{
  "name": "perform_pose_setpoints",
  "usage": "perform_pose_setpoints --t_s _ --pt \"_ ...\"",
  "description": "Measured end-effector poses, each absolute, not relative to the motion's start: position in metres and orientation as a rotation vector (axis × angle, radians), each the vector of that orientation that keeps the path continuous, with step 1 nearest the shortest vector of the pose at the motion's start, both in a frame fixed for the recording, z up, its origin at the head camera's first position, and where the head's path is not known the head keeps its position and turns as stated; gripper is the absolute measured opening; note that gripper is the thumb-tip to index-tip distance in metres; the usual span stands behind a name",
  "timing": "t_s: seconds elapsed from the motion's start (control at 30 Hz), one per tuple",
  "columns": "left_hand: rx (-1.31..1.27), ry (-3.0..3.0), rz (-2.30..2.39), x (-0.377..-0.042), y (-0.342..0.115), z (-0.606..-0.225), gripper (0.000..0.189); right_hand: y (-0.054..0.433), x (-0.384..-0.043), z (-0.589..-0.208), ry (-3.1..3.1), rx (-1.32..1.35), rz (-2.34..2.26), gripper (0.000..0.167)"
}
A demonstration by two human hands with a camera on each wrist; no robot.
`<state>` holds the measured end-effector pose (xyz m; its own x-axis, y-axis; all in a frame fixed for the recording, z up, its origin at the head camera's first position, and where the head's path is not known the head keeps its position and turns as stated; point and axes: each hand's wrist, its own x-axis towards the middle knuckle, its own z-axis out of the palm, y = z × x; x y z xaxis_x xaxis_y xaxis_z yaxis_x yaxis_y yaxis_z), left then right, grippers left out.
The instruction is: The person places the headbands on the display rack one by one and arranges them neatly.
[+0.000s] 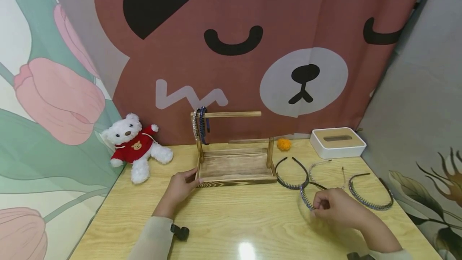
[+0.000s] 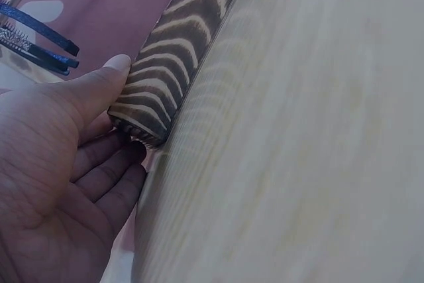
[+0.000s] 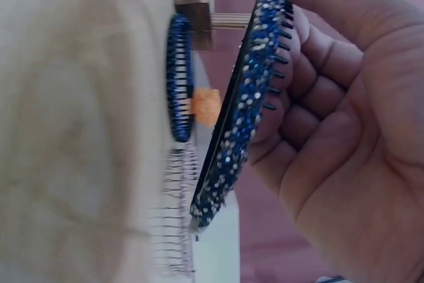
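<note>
A wooden rack (image 1: pixel 234 182) with a tray base and an upper bar stands mid-table. My left hand (image 1: pixel 180 187) grips its front left corner; in the left wrist view the thumb lies along the dark-grained edge (image 2: pixel 156 77), the fingers behind. Several headbands (image 1: pixel 202 125), silver and blue, hang at the bar's left end. My right hand (image 1: pixel 337 207) pinches a toothed headband (image 1: pixel 306 198), raised over the table right of the rack. Its blue and white glitter surface (image 3: pixel 246 101) shows in the right wrist view. A dark headband (image 1: pixel 286 185) lies close behind it.
A thin pale headband (image 1: pixel 313 171) and a blue headband (image 1: pixel 375 206) lie at the right. Behind them stands a white tissue box (image 1: pixel 337 153). An orange pompom-like thing (image 1: pixel 284 144) is near the rack's right post. A white teddy bear (image 1: pixel 140 169) sits at the left.
</note>
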<state>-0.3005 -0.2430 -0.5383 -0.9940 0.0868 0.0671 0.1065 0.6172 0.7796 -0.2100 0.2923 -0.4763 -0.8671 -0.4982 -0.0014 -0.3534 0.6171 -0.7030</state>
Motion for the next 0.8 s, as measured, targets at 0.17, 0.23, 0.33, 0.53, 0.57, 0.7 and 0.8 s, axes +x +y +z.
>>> perform_pose_setpoints --t_s 0.17,0.23,0.33,0.53,0.57,0.7,0.8 --pt "-0.172 -2.796 -1.374 -0.3 -0.242 -0.539 0.058 0.293 -0.219 -0.462 2.662 -0.631 -1.198 0.017" --pt "-0.165 -2.798 -1.38 -0.3 -0.241 -0.538 0.058 0.293 -0.224 -0.457 2.685 -0.566 -1.244 0.019" --pt "-0.174 -2.803 -1.348 -0.299 -0.241 -0.537 0.057 0.289 -0.232 -0.448 2.727 -0.46 -1.338 0.02" --pt "-0.182 -2.805 -1.296 -0.299 -0.243 -0.537 0.057 0.274 -0.253 -0.439 2.735 -0.423 -1.571 0.021" --pt "-0.178 -2.805 -1.302 -0.299 -0.243 -0.538 0.057 0.271 -0.256 -0.438 2.725 -0.427 -1.608 0.022" --pt "-0.178 -2.8 -1.321 -0.299 -0.244 -0.538 0.057 0.258 -0.268 -0.433 2.49 -0.457 -1.922 0.026" --pt "-0.175 -2.791 -1.357 -0.299 -0.243 -0.538 0.057 0.248 -0.277 -0.426 2.187 -0.487 -2.208 0.023"
